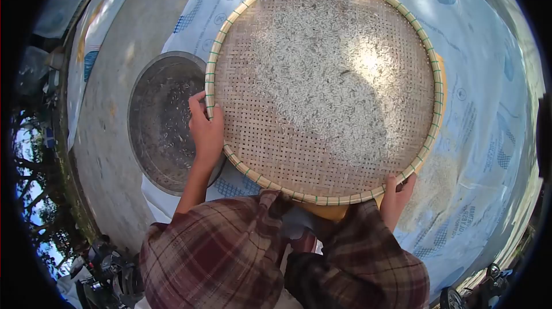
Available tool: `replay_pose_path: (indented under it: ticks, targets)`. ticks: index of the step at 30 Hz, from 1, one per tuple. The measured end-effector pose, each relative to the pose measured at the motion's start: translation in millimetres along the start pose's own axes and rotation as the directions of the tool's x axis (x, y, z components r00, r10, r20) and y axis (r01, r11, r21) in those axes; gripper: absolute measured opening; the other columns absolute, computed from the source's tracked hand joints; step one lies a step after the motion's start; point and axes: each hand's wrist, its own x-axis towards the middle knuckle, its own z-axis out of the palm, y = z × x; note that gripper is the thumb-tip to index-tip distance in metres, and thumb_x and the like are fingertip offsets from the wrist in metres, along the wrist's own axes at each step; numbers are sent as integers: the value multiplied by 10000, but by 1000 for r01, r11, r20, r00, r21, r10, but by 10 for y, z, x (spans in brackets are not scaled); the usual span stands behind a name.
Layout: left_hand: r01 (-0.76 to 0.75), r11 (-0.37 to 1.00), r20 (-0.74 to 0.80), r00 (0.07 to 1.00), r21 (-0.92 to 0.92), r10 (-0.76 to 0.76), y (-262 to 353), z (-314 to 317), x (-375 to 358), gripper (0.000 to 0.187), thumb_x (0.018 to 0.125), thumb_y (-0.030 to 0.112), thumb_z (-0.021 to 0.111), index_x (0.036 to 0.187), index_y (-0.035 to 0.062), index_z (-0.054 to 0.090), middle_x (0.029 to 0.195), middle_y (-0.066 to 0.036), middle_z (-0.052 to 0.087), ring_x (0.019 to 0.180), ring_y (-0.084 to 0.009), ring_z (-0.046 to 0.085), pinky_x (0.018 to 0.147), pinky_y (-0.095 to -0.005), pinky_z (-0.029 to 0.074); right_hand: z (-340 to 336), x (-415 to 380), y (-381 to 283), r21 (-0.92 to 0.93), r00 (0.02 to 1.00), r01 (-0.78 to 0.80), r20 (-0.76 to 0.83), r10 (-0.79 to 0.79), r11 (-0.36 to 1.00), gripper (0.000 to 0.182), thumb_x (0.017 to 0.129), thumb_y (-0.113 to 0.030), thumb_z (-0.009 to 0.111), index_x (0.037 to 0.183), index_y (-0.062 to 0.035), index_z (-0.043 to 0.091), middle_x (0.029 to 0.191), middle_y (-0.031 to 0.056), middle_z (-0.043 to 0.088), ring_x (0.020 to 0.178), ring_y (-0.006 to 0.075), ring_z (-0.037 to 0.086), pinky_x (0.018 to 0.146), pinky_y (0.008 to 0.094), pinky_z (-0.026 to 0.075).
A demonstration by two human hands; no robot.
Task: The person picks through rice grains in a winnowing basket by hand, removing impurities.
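A large round woven bamboo tray with a green-stitched rim holds a spread layer of small pale grains, thickest from the upper middle to the lower right. My left hand grips the tray's rim at its left side, fingers outside and thumb by the inner edge. At the lower right, my right hand is closed on the rim, its fingers partly hidden by the tray. Strong sunlight falls on part of the grains.
A dark round basin with a few scattered grains stands left of the tray, partly behind my left hand. Blue-white printed sheeting covers the ground, with loose grains at the right. Bare concrete lies left. Motorbike parts show at the bottom corners.
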Motion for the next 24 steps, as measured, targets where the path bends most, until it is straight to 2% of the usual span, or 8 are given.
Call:
replay_pose_path:
  ticks: [7, 9, 11, 13, 16, 19, 21, 24]
  targets:
    - [-59, 995, 227, 973, 77, 40, 72, 101, -276, 354, 824, 131, 517, 1115, 4, 360, 810, -181, 597, 704, -302, 613, 649, -394, 469, -443, 292, 39, -571, 992, 128, 82, -98, 811, 209, 781, -136, 521, 916, 15, 472, 722, 154, 550, 659, 262, 561, 639, 350, 442]
    - [-55, 990, 278, 961, 133, 16, 199, -7, -159, 345, 828, 162, 526, 1093, 5, 370, 793, -195, 596, 707, -330, 614, 646, -401, 472, -457, 257, -100, -825, 992, 101, 123, 3, 557, 235, 800, -204, 535, 877, 6, 465, 714, 160, 551, 651, 317, 557, 605, 377, 434]
    - [-291, 768, 518, 853, 570, -61, 426, -155, 14, 308, 824, 218, 536, 1008, 2, 412, 773, -202, 596, 711, -364, 599, 632, -434, 469, -539, 288, -230, -851, 981, 147, 190, 34, 503, 257, 814, -244, 544, 853, -5, 458, 690, 153, 546, 638, 319, 549, 585, 388, 421]
    - [-434, 758, 553, 825, 488, 116, 541, -224, 221, 245, 812, 213, 541, 917, 7, 460, 756, -170, 590, 716, -355, 595, 608, -449, 459, -588, 325, -410, -874, 967, 191, 247, 69, 446, 287, 829, -284, 553, 829, -16, 451, 666, 146, 540, 626, 321, 540, 566, 400, 408]
    - [-804, 505, 741, 540, 313, 400, 918, -164, 634, 120, 809, 131, 544, 848, 27, 499, 756, -129, 537, 728, -305, 571, 628, -409, 441, -370, 591, -913, -801, 798, 598, 594, -100, 16, 279, 824, -300, 561, 845, -32, 489, 747, 130, 551, 726, 302, 553, 614, 399, 409]
    - [-916, 400, 861, 177, -33, 477, 1252, 225, 966, 86, 800, 115, 549, 829, 39, 522, 779, -108, 519, 763, -269, 550, 654, -376, 442, 127, 972, -1368, -541, 530, 838, 839, -123, -71, 258, 802, -271, 585, 860, -33, 504, 817, 127, 559, 802, 292, 564, 674, 409, 418]
    - [-872, 461, 900, 61, -162, 432, 1481, 625, 1059, 97, 787, 124, 570, 808, 39, 530, 796, -97, 520, 762, -254, 545, 675, -357, 438, 487, 1381, -1318, -359, 400, 910, 893, -208, 209, 215, 808, -224, 579, 900, -39, 519, 849, 111, 551, 833, 280, 558, 725, 397, 421]
    - [-803, 503, 823, 27, -321, 568, 1547, 1134, 983, 96, 768, 117, 595, 794, 40, 544, 796, -91, 523, 765, -246, 547, 699, -338, 437, 909, 1741, -1013, -209, 132, 971, 872, -472, -114, 199, 793, -181, 593, 938, -55, 542, 926, 91, 555, 902, 264, 542, 771, 376, 416]
